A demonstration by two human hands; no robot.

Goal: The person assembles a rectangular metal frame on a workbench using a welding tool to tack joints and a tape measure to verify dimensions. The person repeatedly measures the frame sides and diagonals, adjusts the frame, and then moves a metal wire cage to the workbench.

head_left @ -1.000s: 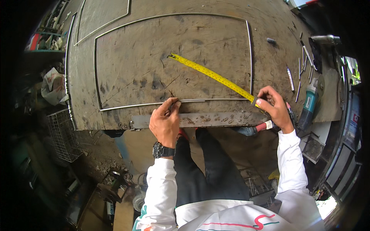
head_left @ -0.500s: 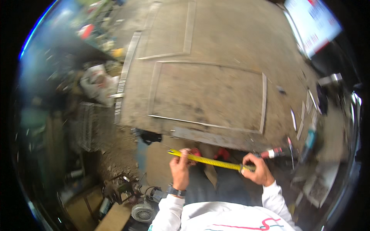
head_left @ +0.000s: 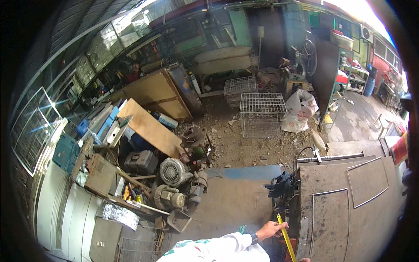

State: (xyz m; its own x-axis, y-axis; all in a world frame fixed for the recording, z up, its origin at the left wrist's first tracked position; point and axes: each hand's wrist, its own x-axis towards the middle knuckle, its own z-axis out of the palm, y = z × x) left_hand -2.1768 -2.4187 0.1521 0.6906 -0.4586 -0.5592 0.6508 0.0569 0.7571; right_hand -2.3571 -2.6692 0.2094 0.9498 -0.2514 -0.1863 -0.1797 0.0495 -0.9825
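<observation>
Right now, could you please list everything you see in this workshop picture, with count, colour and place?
tape measure: one, yellow, bottom centre, held beside the table edge
metal table: one, rusty brown, lower right
dark gloves: a bundle, black, at the table's left corner
wire cages: two, grey, centre on the dirt floor
white sack: one, right of the cages
wooden board: one, tan, left of centre
electric motors: two, grey, in the scrap pile
left hand: gripping the tape, white sleeve
right hand: only a sliver shows at the bottom edge
</observation>
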